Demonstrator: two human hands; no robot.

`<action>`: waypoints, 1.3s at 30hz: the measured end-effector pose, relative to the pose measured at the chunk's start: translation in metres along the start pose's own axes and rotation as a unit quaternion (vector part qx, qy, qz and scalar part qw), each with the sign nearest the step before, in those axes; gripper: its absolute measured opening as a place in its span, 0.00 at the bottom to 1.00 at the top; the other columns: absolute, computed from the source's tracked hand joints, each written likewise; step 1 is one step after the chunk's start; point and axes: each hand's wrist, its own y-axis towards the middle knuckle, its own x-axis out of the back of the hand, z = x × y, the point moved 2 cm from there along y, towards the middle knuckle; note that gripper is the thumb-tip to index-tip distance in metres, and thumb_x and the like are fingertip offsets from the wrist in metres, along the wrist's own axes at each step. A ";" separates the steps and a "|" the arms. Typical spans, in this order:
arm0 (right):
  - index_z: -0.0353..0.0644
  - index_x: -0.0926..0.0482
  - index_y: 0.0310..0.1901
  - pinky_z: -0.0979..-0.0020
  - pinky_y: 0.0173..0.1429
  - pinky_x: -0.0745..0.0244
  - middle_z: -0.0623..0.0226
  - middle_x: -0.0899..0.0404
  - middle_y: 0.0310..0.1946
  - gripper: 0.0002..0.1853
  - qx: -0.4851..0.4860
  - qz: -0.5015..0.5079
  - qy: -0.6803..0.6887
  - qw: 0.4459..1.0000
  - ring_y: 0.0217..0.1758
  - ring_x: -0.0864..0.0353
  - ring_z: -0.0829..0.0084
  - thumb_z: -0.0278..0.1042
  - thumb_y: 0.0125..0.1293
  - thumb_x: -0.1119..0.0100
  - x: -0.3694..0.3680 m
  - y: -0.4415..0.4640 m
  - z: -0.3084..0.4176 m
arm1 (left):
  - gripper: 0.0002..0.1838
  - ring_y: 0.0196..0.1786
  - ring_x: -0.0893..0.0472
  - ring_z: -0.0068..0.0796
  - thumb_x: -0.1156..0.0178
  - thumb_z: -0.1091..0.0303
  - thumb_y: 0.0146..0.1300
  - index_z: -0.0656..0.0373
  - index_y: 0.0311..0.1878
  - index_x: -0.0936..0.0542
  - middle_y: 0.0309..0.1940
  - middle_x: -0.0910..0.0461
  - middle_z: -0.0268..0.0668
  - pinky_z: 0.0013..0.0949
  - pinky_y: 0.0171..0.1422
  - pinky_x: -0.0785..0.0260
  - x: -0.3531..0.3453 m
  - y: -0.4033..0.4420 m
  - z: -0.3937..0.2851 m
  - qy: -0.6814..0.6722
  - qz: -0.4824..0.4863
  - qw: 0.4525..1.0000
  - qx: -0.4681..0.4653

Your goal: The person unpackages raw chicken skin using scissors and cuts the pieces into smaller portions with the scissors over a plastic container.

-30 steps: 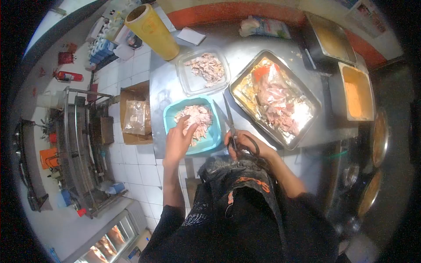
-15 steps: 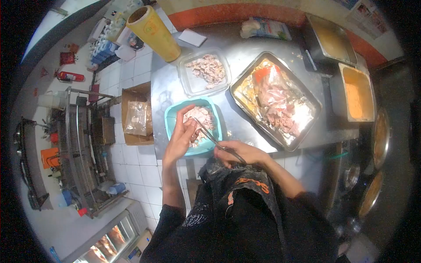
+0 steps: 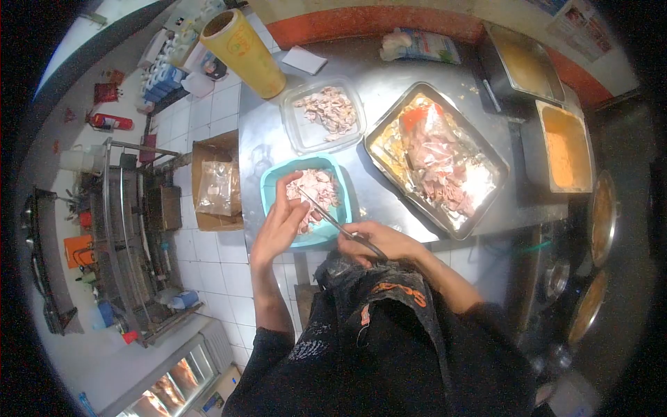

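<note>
A turquoise basin (image 3: 268,187) holds pale shredded meat (image 3: 321,186) at the table's front edge. Over its left side, my left hand (image 3: 276,224) is curled round a piece of meat, mostly hidden by the fingers. My right hand (image 3: 379,242) grips the dark handles of metal scissors (image 3: 332,221) at the basin's right front corner. Their blades slant up and left over the basin, tips close to my left fingers. Behind the basin, a clear plastic container (image 3: 290,128) holds more cut meat (image 3: 331,111).
To the right lies a foil-lined metal tray (image 3: 479,226) with meat under plastic (image 3: 434,146). A yellow film roll (image 3: 246,55) stands at the back left. Metal containers (image 3: 564,149) sit on the right. A cardboard box (image 3: 205,156) lies left of the table.
My left hand has dropped slightly left and toward me, its index finger lower over the basin. The scissors have shifted slightly left with their blades close to the fingers.
</note>
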 end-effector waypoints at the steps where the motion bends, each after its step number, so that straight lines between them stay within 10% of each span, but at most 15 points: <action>1: 0.39 0.24 0.43 0.75 0.30 0.31 0.73 0.28 0.21 0.13 0.000 -0.005 0.001 1.000 0.23 0.28 0.80 0.42 0.79 0.44 0.000 0.000 0.000 | 0.29 0.38 0.22 0.22 0.48 0.70 0.76 0.55 0.76 0.45 0.37 0.17 0.38 0.27 0.45 0.30 0.002 0.001 0.004 -0.020 0.001 1.000 -0.004; 12: 0.37 0.25 0.42 0.76 0.27 0.30 0.71 0.27 0.21 0.09 0.016 0.014 0.033 0.999 0.22 0.25 0.80 0.34 0.79 0.46 0.005 -0.005 -0.004 | 0.16 0.28 0.31 0.11 0.45 0.66 0.79 0.58 0.65 0.27 0.34 0.16 0.36 0.21 0.31 0.41 0.006 0.005 0.014 -0.166 0.086 0.982 -0.039; 24: 0.39 0.23 0.42 0.75 0.26 0.35 0.74 0.30 0.16 0.23 0.112 -0.006 0.074 0.991 0.20 0.28 0.80 0.55 0.81 0.51 0.002 0.000 0.005 | 0.15 0.26 0.33 0.14 0.47 0.57 0.81 0.59 0.43 0.23 0.32 0.21 0.33 0.22 0.31 0.42 -0.028 0.007 0.038 -0.185 0.091 0.978 -0.003; 39: 0.40 0.24 0.44 0.75 0.28 0.32 0.72 0.26 0.21 0.23 0.155 0.023 0.065 0.986 0.23 0.26 0.80 0.55 0.82 0.54 -0.001 -0.004 0.007 | 0.19 0.27 0.29 0.13 0.45 0.56 0.80 0.58 0.64 0.27 0.33 0.21 0.32 0.17 0.26 0.43 -0.029 0.013 0.050 -0.250 0.032 0.965 -0.072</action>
